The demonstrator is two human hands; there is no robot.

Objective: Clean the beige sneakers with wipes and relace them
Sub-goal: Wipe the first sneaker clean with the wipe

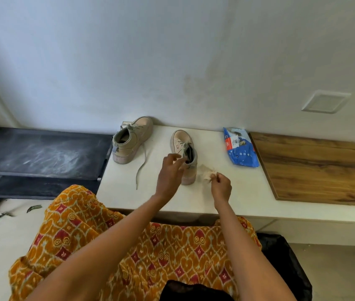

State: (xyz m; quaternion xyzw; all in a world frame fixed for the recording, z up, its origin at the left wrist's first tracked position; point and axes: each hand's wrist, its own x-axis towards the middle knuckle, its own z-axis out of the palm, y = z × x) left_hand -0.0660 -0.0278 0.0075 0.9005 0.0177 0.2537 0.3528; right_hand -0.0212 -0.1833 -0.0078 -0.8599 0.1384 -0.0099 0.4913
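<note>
left hand [169, 172] hides the near sneaker [184, 156] (grip unclear); right hand [221, 187] fingers pinch a crumpled wipe [207, 174].

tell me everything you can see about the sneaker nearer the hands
The nearer sneaker is beige with a paler, thick sole, suede-like, its laces partly threaded. It stands upright on the white counter, toe toward the wall, heel toward the person. The left hand reaches its collar; whether the fingers grip it or a lace is unclear. The right hand pinches a crumpled wipe just beside its heel.
</note>
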